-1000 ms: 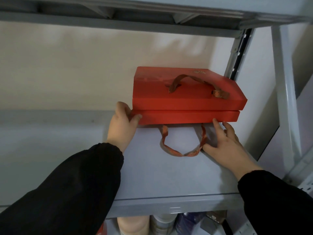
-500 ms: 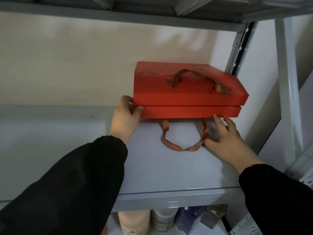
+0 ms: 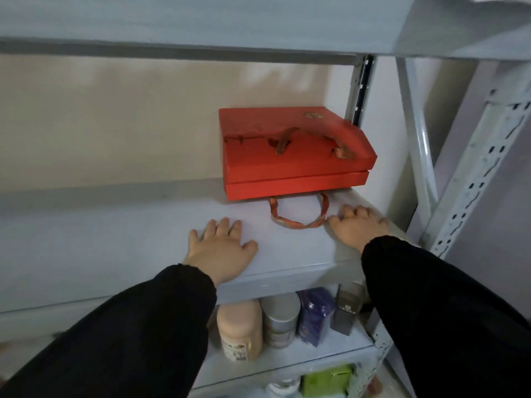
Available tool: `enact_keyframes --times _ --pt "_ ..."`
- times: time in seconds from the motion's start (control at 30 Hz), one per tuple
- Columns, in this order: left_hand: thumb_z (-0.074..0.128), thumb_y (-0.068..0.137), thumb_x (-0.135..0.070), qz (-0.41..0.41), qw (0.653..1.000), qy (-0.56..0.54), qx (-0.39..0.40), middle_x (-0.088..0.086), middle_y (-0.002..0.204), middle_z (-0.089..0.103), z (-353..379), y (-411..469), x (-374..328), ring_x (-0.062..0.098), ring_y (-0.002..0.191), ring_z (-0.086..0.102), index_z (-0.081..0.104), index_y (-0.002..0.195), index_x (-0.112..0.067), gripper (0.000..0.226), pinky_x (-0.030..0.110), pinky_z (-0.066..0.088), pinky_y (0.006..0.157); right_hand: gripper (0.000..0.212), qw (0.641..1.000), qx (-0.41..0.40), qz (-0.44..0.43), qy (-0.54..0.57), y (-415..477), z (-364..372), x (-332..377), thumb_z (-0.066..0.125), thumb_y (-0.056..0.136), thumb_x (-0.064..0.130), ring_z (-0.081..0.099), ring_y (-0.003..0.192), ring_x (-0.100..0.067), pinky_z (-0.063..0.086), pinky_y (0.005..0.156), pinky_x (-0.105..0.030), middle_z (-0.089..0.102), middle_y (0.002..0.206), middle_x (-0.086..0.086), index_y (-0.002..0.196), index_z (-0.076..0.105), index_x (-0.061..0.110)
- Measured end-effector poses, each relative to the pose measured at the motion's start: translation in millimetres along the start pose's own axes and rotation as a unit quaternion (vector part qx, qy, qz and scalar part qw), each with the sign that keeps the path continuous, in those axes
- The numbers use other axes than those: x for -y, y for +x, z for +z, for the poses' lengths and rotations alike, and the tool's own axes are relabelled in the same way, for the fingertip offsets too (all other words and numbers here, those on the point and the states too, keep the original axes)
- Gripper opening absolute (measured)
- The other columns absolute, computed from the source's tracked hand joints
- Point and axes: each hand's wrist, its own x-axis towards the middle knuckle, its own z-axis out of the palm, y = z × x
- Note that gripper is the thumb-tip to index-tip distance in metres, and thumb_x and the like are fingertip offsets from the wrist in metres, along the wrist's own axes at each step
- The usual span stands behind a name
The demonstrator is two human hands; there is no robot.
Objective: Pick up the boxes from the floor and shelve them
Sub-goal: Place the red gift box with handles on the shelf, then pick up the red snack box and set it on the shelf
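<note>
Two flat red boxes sit stacked at the back right of the grey shelf. The upper red box has an orange ribbon handle lying on its lid. The lower red box has its ribbon handle looping forward onto the shelf. My left hand lies flat on the shelf in front of the boxes, fingers spread, holding nothing. My right hand rests palm down beside the ribbon loop, apart from the boxes.
A shelf board hangs close above. Grey perforated uprights stand at the right. On the shelf below are a peach bottle, a grey jar, a purple pack and a dark box. A green pack sits lower still.
Both hands have let go of the lower red box and drawn back toward the shelf's front edge. The stacked boxes stay at the back. The view has tilted down.
</note>
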Motion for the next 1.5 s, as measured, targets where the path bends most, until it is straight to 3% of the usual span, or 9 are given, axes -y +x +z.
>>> enact_keyframes --times 0.2,0.33,0.43,0.5,0.6,0.7,1.0,1.2,1.5 --pt "0.032 0.095 -0.048 0.162 0.979 -0.021 -0.122 0.006 0.138 0.052 3.1 -51.9 -21.3 0.027 0.127 0.046 0.053 0.138 -0.018 0.057 0.043 0.035 0.107 0.044 0.994 -0.083 -0.031 0.058 -100.5 15.3 23.1 0.033 0.094 0.052 0.041 0.134 -0.028 0.027 0.106 -0.048 0.053 0.137 -0.004 0.125 0.056 0.03" --pt "0.038 0.092 -0.049 0.286 0.946 0.073 -0.135 0.012 0.158 0.03 31.8 -93.4 -24.9 0.031 0.146 0.025 0.031 0.154 -0.014 0.072 0.046 0.016 0.121 0.066 0.966 -0.179 -0.111 0.153 -188.3 68.2 36.7 0.051 0.092 0.038 0.02 0.147 -0.023 0.012 0.121 -0.036 0.031 0.159 -0.014 0.154 0.038 0.021" --pt "0.045 0.095 -0.045 0.352 0.917 0.137 -0.126 0.016 0.164 0.019 52.7 -116.5 -24.1 0.043 0.15 0.005 0.049 0.142 -0.024 0.052 0.063 -0.001 0.119 0.057 0.996 -0.002 -0.045 0.083 -231.7 88.0 26.2 0.056 0.094 0.039 0.048 0.134 -0.031 0.043 0.106 -0.039 0.049 0.147 -0.009 0.149 0.043 0.028" --pt "0.047 0.094 -0.036 0.392 0.906 0.14 -0.07 0.01 0.141 0.052 70.8 -125.4 -25.8 0.037 0.137 0.036 0.063 0.121 -0.022 0.034 0.053 0.029 0.109 0.049 0.976 0.219 0.007 -0.011 -259.0 101.3 15.6 0.054 0.098 0.045 0.055 0.126 -0.028 0.043 0.103 -0.035 0.056 0.144 -0.005 0.142 0.054 0.023" --pt "0.051 0.094 -0.046 0.351 0.899 0.165 0.202 0.006 0.102 0.063 106.1 -134.1 -34.5 0.027 0.089 0.057 0.064 0.109 -0.016 0.037 0.035 0.045 0.078 0.046 0.919 0.374 0.045 -0.117 -301.1 121.2 -4.8 0.063 0.09 0.057 0.059 0.094 -0.021 0.049 0.099 -0.035 0.065 0.123 -0.001 0.119 0.069 0.022" --pt "0.054 0.093 -0.059 0.331 0.833 0.245 0.369 0.002 0.119 0.064 154.0 -150.6 -49.6 0.02 0.084 0.062 0.065 0.121 -0.02 0.049 0.034 0.046 0.083 0.048 0.93 0.356 0.036 -0.083 -325.7 163.1 -34.5 0.054 0.1 0.048 0.055 0.124 -0.025 0.038 0.098 -0.026 0.058 0.14 -0.006 0.137 0.06 0.018" --pt "0.049 0.103 -0.038 0.311 0.83 0.102 0.451 0.006 0.135 0.059 360.6 -184.3 -68.2 0.027 0.124 0.055 0.06 0.135 -0.018 0.04 0.034 0.043 0.098 0.05 0.914 0.405 -0.016 0.019 -339.9 375.1 -104.9 0.049 0.094 0.05 0.061 0.119 -0.032 0.048 0.099 -0.038 0.063 0.124 -0.008 0.128 0.06 0.015" --pt "0.044 0.107 -0.032 0.28 0.797 0.128 0.52 -0.002 0.112 0.062 512.2 -196.8 -32.2 0.014 0.095 0.057 0.058 0.132 -0.013 0.035 0.013 0.041 0.075 0.03 0.891 0.449 0.009 0.07 -377.4 519.9 -132.9 0.049 0.099 0.037 0.06 0.113 -0.033 0.047 0.092 -0.034 0.064 0.127 -0.013 0.111 0.063 0.012" --pt "0.046 0.103 -0.039 0.273 0.76 0.217 0.549 0.012 0.129 0.061 750.8 -193.2 24.2 0.026 0.107 0.056 0.056 0.133 -0.012 0.042 0.034 0.042 0.084 0.029 0.854 0.503 0.12 0.059 -433.5 735.5 -177.8 0.049 0.098 0.034 0.061 0.101 -0.027 0.047 0.08 -0.031 0.064 0.112 -0.005 0.114 0.061 0.014"
